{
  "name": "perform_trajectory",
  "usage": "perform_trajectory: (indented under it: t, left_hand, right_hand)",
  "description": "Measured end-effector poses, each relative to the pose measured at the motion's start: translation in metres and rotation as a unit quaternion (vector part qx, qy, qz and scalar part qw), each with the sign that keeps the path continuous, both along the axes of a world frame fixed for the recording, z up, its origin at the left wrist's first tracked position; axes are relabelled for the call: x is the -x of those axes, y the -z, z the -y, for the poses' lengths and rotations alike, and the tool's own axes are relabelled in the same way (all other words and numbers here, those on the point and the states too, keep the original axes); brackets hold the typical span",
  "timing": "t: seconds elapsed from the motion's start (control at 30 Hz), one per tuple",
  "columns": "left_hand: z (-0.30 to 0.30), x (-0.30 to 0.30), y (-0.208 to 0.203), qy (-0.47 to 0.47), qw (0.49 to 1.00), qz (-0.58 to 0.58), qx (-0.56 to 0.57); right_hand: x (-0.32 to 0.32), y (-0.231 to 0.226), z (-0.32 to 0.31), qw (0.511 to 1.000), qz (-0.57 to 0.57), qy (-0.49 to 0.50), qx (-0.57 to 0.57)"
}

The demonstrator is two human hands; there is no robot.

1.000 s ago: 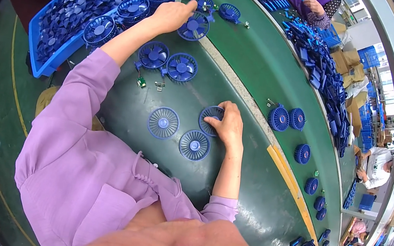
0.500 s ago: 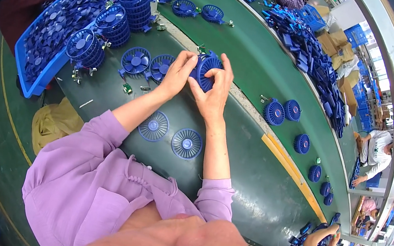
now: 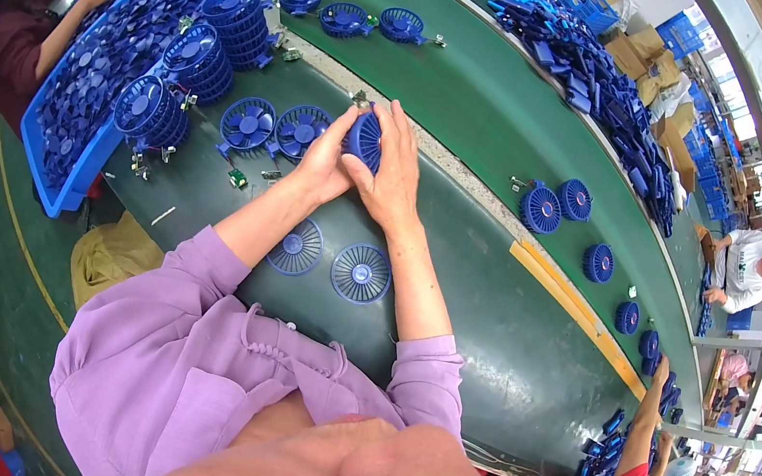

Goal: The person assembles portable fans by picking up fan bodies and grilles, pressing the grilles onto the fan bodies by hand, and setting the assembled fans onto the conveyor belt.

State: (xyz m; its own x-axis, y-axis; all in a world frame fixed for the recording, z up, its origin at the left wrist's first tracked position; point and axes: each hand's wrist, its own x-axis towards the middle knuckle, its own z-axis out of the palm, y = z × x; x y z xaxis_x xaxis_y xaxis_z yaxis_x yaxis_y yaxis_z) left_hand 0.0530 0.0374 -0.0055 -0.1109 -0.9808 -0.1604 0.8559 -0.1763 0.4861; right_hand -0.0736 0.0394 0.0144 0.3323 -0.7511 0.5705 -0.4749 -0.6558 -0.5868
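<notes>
Between my two palms a round blue fan housing (image 3: pixel 364 141) with a slatted grille stands on edge above the bench. My left hand (image 3: pixel 327 160) presses its left side, fingers partly hidden behind it. Across the right side lie the straight fingers of my right hand (image 3: pixel 393 164). A small circuit board (image 3: pixel 360 99) pokes out at the top of the housing. Left of my hands lie two open housings with fan blades, one outer (image 3: pixel 248 124) and one nearer (image 3: pixel 301 132). Below my forearms two loose round grilles, the left one (image 3: pixel 296 247) and the right one (image 3: pixel 361 274), rest flat.
A blue bin (image 3: pixel 66 194) full of fan blades stands at left, beside stacked fan housings (image 3: pixel 199 62). Beyond a pale ledge, a green conveyor belt (image 3: pixel 473 134) carries more fans. A yellow strip (image 3: pixel 575 314) edges the bench. A co-worker's arm (image 3: pixel 645 421) reaches in at lower right.
My right fingers have straightened from a curled grip and now lie flat along the housing. Fans on the belt have shifted toward the lower right, where a co-worker's arm now reaches over the belt.
</notes>
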Motion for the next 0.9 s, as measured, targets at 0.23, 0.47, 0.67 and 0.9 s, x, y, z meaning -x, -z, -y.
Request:
perform_trajectory:
  t: [0.23, 0.47, 0.67, 0.9]
  left_hand:
    - [-0.013, 0.034, -0.023, -0.245, 0.846, 0.414, 0.228]
    - [0.039, 0.035, -0.023, -0.133, 0.710, 0.615, 0.316]
    - [0.163, 0.016, -0.010, -0.179, 0.510, 0.749, 0.384]
    - [0.262, 0.010, -0.008, -0.083, 0.409, 0.847, 0.328]
  right_hand:
    - [-0.012, 0.003, 0.000, 0.949, 0.283, -0.081, -0.110]
    - [0.031, 0.000, 0.036, 0.958, 0.244, 0.047, -0.145]
    - [0.118, 0.000, 0.041, 0.941, -0.036, 0.331, 0.065]
    - [0.092, -0.010, -0.095, 0.961, -0.133, -0.158, -0.181]
